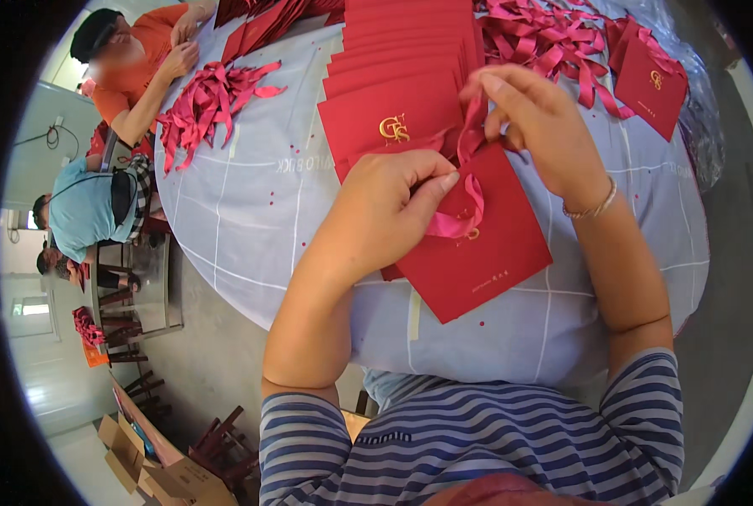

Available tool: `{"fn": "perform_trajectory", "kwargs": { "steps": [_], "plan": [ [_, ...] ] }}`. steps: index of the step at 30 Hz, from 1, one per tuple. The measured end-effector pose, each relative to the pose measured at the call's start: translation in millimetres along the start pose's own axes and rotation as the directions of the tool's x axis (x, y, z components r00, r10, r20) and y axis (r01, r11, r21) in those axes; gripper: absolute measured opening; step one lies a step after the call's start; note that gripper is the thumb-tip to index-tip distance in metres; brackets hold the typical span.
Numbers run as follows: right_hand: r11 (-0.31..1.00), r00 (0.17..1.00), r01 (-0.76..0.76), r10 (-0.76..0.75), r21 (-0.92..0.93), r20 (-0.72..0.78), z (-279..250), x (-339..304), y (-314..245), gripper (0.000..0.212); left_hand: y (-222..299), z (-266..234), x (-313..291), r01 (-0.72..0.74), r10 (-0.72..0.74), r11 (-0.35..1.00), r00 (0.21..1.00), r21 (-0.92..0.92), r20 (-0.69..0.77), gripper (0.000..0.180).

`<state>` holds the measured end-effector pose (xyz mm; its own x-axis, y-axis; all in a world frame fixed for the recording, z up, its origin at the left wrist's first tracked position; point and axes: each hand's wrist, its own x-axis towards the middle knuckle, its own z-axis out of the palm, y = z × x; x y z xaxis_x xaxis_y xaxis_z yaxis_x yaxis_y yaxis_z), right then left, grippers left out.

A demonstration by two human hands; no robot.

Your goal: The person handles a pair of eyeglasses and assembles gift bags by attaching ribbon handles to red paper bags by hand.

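A flat red paper bag (486, 270) with gold print lies tilted before me on the cloth. A pink-red ribbon (471, 135) stands up from its top edge, and a loop of it hangs over the bag's front. My left hand (397, 198) is closed in a pinch on the ribbon at the bag's top edge. Up and to the right, the fingers of my right hand (541, 126) are closed on the ribbon's upper part. Just beyond my hands lies a long overlapping row of similar red bags (393, 88); my left hand covers part of the nearest one.
Ribbon heaps (212, 110) lie at the left and far right of the cloth-covered table (250, 211). Finished-looking red bags with ribbons (650, 80) rest at the right, near clear plastic. A co-worker in orange (144, 59) sits at the left edge. Cardboard boxes (174, 481) stand lower left.
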<state>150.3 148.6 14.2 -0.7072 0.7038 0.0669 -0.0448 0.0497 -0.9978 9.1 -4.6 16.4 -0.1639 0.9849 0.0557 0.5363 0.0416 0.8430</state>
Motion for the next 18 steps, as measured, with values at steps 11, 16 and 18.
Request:
{"fn": "perform_trajectory", "kwargs": {
  "steps": [11,16,18],
  "plan": [
    [0.38,0.601,0.799,-0.533,-0.465,0.596,3,-30,-1,0.015,-13,-4,4,0.003,-0.003,1.0,1.0,-0.017,-0.024,0.013],
    [0.068,0.403,0.84,-0.744,-0.538,0.534,10,-32,11,0.018,-14,-5,4,0.101,-0.097,0.972,0.995,-0.21,0.034,0.013],
    [0.025,0.377,0.843,-0.741,-0.538,0.556,9,-32,11,0.021,-12,-7,4,0.127,-0.12,0.969,0.992,-0.214,0.047,0.013]
  ]
}}
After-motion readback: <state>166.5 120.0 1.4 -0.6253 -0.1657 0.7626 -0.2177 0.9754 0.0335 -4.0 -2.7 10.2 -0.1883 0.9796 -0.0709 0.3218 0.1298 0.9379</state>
